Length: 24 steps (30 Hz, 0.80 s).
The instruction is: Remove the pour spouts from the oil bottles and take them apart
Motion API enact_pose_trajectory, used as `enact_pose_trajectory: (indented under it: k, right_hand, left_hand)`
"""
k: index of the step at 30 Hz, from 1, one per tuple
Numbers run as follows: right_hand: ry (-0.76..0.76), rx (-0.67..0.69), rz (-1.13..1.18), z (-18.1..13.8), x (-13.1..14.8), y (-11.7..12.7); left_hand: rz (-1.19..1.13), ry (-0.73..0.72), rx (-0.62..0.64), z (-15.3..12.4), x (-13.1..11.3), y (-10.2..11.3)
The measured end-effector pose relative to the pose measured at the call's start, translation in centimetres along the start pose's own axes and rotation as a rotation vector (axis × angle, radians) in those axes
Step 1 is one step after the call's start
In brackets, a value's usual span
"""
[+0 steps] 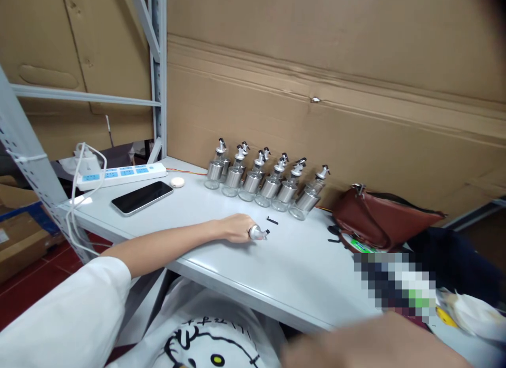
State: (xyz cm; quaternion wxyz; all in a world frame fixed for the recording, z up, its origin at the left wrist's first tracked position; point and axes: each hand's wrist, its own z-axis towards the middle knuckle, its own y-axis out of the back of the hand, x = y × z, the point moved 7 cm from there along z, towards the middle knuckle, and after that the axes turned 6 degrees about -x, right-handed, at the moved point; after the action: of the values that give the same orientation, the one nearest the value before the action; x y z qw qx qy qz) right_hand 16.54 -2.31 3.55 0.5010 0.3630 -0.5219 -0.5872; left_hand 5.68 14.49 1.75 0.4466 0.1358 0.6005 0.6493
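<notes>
My left hand [238, 228] rests low over the grey tabletop [225, 262], its fingers curled into a fist around a pour spout [259, 233]. The spout's silver collar and small black flap stick out to the right of the fist; whatever lies inside the fingers is hidden. Close by lies a thin black piece [272, 220]. My right hand [375, 341] is a blur at the bottom right, and its fingers cannot be made out. Behind, several glass oil bottles [271, 189] with steel sleeves and flap-topped spouts stand in rows.
At the left are a phone [142, 197], a round white object [177, 182] and a power strip [122, 174] with white cables. A brown leather bag [385, 218] sits at the right, near another small black piece [333, 240]. Cardboard [253, 94] backs the table.
</notes>
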Motion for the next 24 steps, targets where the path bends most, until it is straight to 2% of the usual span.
enact_pose_trajectory:
  k: [2,5,6,9,16,20,24]
  right_hand:
    - [-0.086,-0.144,-0.085,4.4,-3.5,3.8]
    - [-0.233,-0.349,-0.255,7.8,-8.1,6.5]
    - [-0.247,-0.403,-0.309,8.1,-9.0,6.6]
    - [-0.24,-0.395,-0.295,7.8,-10.4,5.1]
    - [-0.306,-0.39,-0.114,6.9,-10.9,3.7]
    - [-0.432,-0.4,-0.005,6.7,-12.2,3.6]
    - [-0.542,-0.529,0.111,5.6,-13.6,4.8]
  left_hand:
    - [-0.005,-0.027,-0.018,0.0,-0.1,0.0]
    - [-0.036,-0.024,-0.04,-0.1,0.0,0.1]
    - [-0.052,-0.016,-0.038,-0.1,0.0,0.1]
    - [-0.073,-0.021,-0.022,-0.1,-0.1,0.1]
    - [-0.052,0.002,0.003,0.1,0.1,0.1]
    - [0.145,-0.021,0.018,0.2,0.3,1.7]
    - [0.243,-0.012,-0.006,0.1,1.0,3.4]
